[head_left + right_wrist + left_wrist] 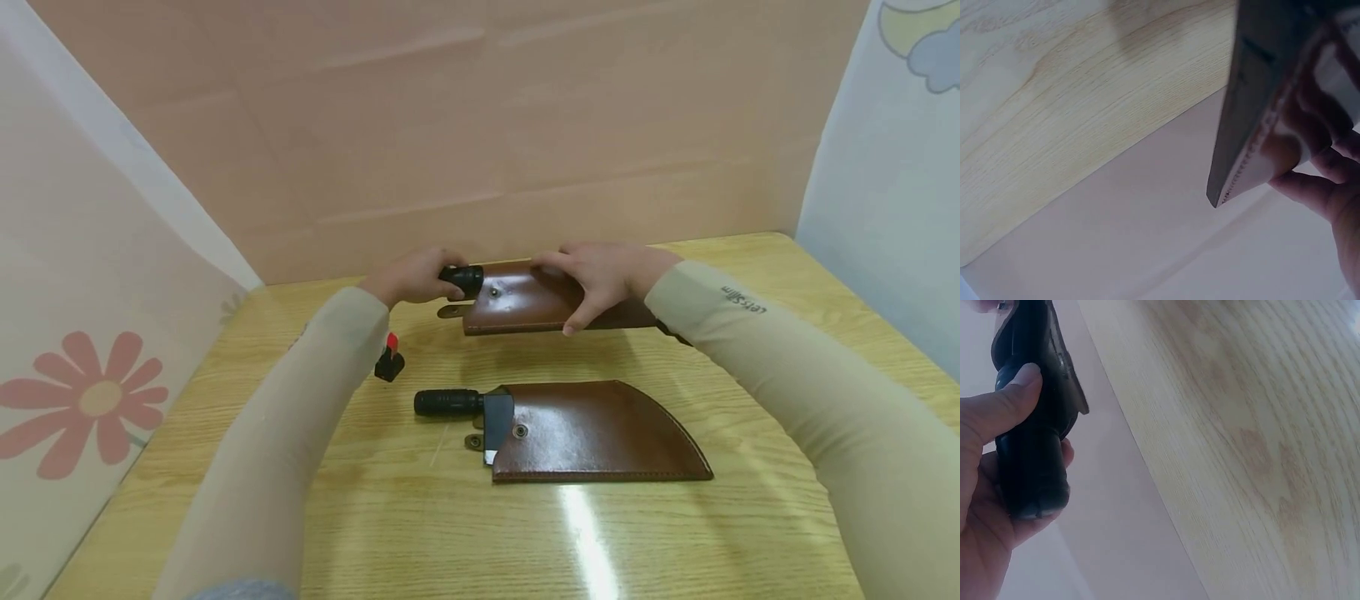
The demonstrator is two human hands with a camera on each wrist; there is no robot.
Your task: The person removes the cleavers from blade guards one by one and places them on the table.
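Pale wood grain covers the table (pixel 675 542), which is closed in behind by a pink board wall (pixel 480 125) and at the left by a flowered cloth (pixel 82 400). Nearest the viewer, a brown leather sheath (pixel 600 433) is laid flat with a black-handled knife (pixel 448 402) seated in it, handle to the left. Just beyond it to the left, a small black and red object (pixel 389 362) is seen. Farther back, a second sheath (pixel 525 304) is held above the table: its body is gripped by the right hand (pixel 600 279), fingers curled over its top edge, while the black handle (pixel 461 278) at its left end is clasped by the left hand (pixel 412 279), thumb pressed along it.
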